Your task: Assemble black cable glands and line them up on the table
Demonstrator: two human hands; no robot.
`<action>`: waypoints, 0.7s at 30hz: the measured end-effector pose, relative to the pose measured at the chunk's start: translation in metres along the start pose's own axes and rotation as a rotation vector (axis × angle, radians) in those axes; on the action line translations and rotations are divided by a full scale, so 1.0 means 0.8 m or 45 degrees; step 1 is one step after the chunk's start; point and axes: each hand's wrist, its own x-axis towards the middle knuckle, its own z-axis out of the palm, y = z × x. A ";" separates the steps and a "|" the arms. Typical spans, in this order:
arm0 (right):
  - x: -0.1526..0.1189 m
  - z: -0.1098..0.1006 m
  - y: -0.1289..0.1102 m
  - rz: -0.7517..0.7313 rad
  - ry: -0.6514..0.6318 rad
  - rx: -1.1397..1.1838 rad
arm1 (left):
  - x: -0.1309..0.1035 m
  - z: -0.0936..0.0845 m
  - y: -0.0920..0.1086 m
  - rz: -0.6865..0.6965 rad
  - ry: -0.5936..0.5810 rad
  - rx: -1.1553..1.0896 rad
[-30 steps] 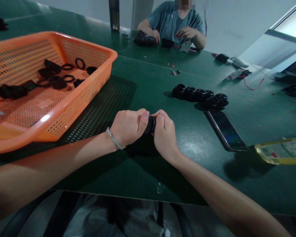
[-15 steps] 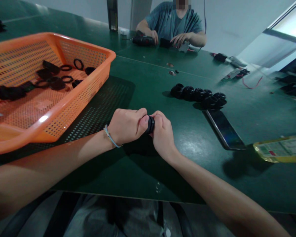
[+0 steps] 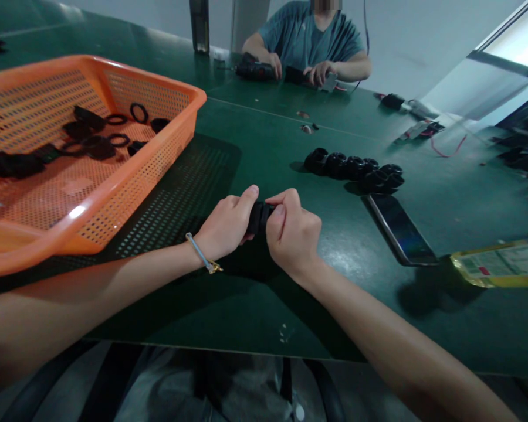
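Note:
Between my two hands is a small black ringed part [image 3: 258,218], held over the green table [image 3: 264,310] and partly covered by my fingers. My left hand [image 3: 229,224] is closed around its left end, thumb lying along the top. Fingers curled, my right hand [image 3: 294,231] grips the right end. Beyond them to the right stands a cluster of similar shiny black round parts [image 3: 354,168]. At the left, an orange perforated basket [image 3: 136,202] contains several loose black rings [image 3: 139,113] and darker black pieces [image 3: 15,164].
A phone [image 3: 402,228] lies right of my hands, beside a yellow-edged packet [image 3: 501,266]. Across the table a person in a blue-green shirt [image 3: 312,44] handles parts near a black power drill [image 3: 254,69]. Wired parts [image 3: 422,129] lie at the far right.
My left hand has turned, its thumb lifting, so more of the black part shows. My right hand has rolled over it, with knuckles raised. The basket and phone stay put.

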 end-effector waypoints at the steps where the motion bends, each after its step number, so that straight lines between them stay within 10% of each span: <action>1: 0.000 0.000 0.000 -0.005 -0.005 -0.007 | 0.000 0.000 -0.001 0.040 0.012 0.044; 21: 0.000 0.001 -0.012 0.587 -0.110 0.394 | -0.012 0.001 -0.007 0.481 0.287 0.758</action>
